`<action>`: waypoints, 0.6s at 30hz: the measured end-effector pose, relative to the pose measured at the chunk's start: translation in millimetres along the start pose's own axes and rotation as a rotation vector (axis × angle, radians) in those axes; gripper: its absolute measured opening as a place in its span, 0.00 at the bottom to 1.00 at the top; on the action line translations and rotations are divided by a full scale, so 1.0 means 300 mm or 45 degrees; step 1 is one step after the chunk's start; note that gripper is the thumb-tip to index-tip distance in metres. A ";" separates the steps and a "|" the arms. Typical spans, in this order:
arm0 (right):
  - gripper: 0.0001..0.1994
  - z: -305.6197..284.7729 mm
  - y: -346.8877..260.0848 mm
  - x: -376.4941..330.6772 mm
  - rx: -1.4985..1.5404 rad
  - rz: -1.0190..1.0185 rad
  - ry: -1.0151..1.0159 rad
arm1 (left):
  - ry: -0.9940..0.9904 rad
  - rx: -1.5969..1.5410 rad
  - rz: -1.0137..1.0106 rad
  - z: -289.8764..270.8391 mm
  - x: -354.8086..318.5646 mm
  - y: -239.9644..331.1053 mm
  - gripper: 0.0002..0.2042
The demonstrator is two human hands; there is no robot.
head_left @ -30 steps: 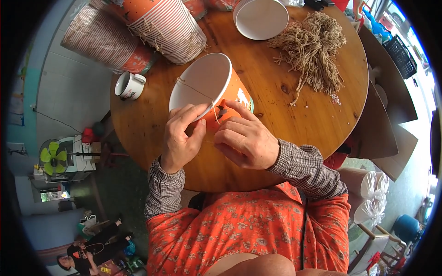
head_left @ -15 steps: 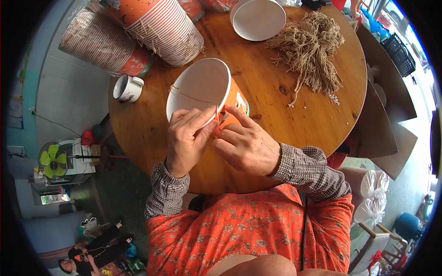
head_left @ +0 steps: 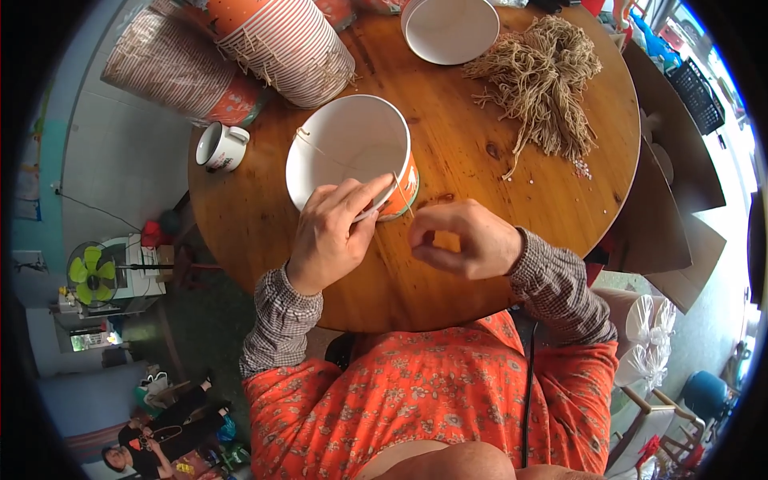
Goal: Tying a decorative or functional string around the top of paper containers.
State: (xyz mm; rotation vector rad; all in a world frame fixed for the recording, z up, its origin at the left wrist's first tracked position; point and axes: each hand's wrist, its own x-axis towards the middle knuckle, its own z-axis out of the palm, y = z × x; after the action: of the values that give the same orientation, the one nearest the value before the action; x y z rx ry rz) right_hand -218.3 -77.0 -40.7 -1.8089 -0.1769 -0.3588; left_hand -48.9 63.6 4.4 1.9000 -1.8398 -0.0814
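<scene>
A large paper bucket (head_left: 344, 132), white inside and orange outside, leans on the wooden table with its mouth tilted toward me. My left hand (head_left: 332, 232) grips its near rim, thumb outside and fingers over the edge. Thin tan string (head_left: 405, 196) crosses the bucket's mouth from a knot at the far left rim and comes out at the near right side. To the right of the bucket, my right hand (head_left: 468, 240) pinches the string's end between thumb and forefinger, pulling it taut. The fingertips partly hide the end.
A heap of tan strings (head_left: 552, 80) lies at the far right of the table (head_left: 512, 232). Behind stand stacked paper buckets (head_left: 280, 56), a wrapped stack (head_left: 172, 68) and another white-lined bucket (head_left: 452, 32). A white mug (head_left: 224, 146) sits at the left edge. Another person (head_left: 152, 436) is at lower left.
My right hand has moved away from the rim to the right, drawing the string out. The bucket has turned a little, its mouth facing more upward; my left hand stays on its rim.
</scene>
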 end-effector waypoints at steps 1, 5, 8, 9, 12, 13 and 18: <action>0.03 0.009 0.014 -0.018 -0.011 -0.032 0.156 | 0.002 0.000 -0.008 0.002 0.003 -0.004 0.16; 0.03 0.064 0.117 -0.044 0.542 0.016 0.704 | -0.019 -0.037 0.038 0.011 0.024 -0.013 0.14; 0.04 0.051 0.086 -0.019 0.702 -0.032 0.971 | -0.010 -0.030 0.004 0.016 0.017 -0.018 0.12; 0.04 0.044 0.110 -0.018 0.621 -0.021 1.070 | 0.000 -0.047 -0.037 0.019 0.012 -0.020 0.10; 0.03 0.052 0.150 -0.020 0.677 0.039 1.129 | -0.022 -0.072 -0.068 0.026 0.012 -0.023 0.07; 0.03 0.063 0.157 -0.022 0.764 0.075 1.054 | -0.027 -0.072 -0.066 0.027 0.014 -0.019 0.07; 0.02 0.130 0.148 -0.003 0.947 0.138 0.923 | -0.014 -0.044 -0.119 0.029 0.022 -0.006 0.03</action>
State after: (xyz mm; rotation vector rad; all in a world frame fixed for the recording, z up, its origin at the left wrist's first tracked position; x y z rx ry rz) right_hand -199.6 -51.3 -90.6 -0.8766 0.2695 -0.7340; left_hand -50.0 54.5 -2.0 1.9647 -1.7450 -0.1548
